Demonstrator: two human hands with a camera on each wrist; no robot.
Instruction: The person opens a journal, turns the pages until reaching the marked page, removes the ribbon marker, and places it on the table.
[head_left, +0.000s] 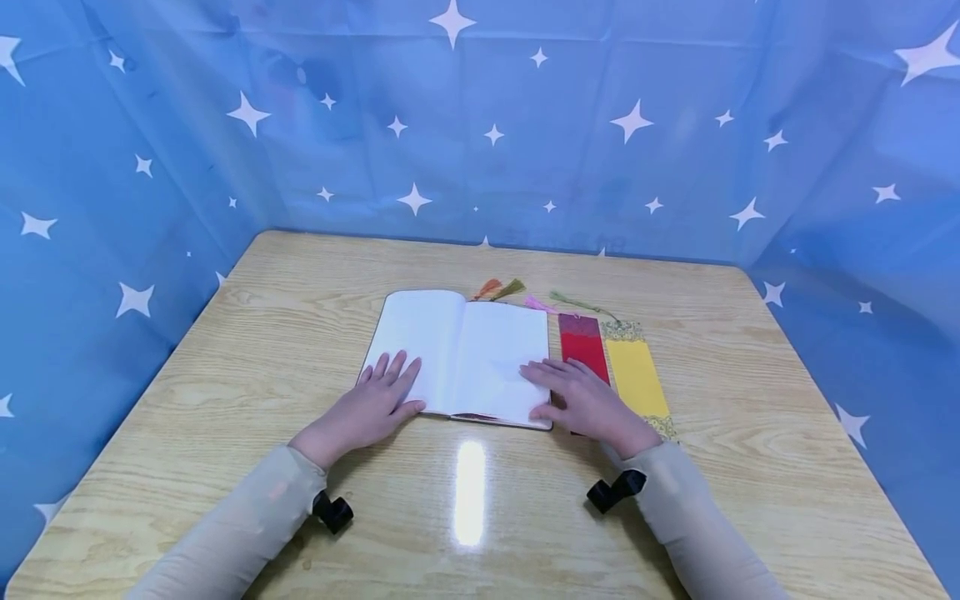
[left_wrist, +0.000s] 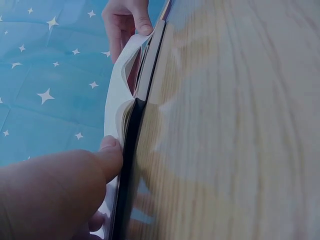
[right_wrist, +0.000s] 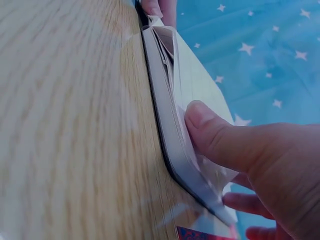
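Note:
An open notebook [head_left: 501,358] with blank white pages and a dark cover lies on the table. My left hand [head_left: 378,406] rests on the lower part of its left page, fingers spread. On the right page, near the outer edge, my right hand [head_left: 583,400] lies with its fingers reaching inward. The right thumb [right_wrist: 202,122] touches the page close to the near edge in the right wrist view. Something reddish shows between the pages near the spine. Beside the notebook are a red bookmark [head_left: 583,346], partly hidden under the right hand, and a yellow bookmark [head_left: 637,379].
Orange and olive tassels [head_left: 508,289] stick out past the notebook's top edge. A pink tassel [head_left: 538,305] and a green tassel [head_left: 573,299] lie above the bookmarks. The wooden table [head_left: 225,417] is bordered by a blue curtain [head_left: 525,92] with white stars.

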